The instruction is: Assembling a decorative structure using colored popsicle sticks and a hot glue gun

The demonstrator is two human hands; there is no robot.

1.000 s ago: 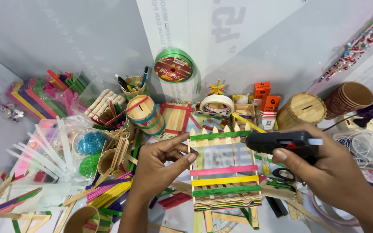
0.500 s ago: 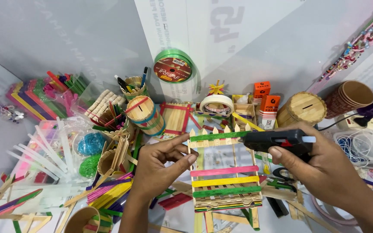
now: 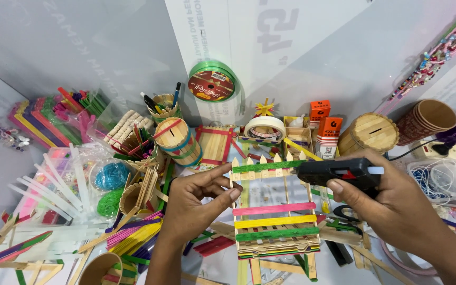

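Gluing step: left hand (image 3: 193,203) pinching the stick frame (image 3: 273,211) upright at table centre, right hand (image 3: 397,208) clamped on glue gun (image 3: 339,173) at the green rail (image 3: 267,166), needing steady aim.

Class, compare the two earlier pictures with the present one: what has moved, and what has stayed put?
The right hand has drawn the black glue gun slightly leftward, nozzle nearer the green top stick. The left hand stays pinching the stick frame's left edge; the clutter around is unchanged.

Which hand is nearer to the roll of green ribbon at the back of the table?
The left. The left hand is below the green ribbon roll, almost straight under it. The right hand, holding the black glue gun, is far off to its right.
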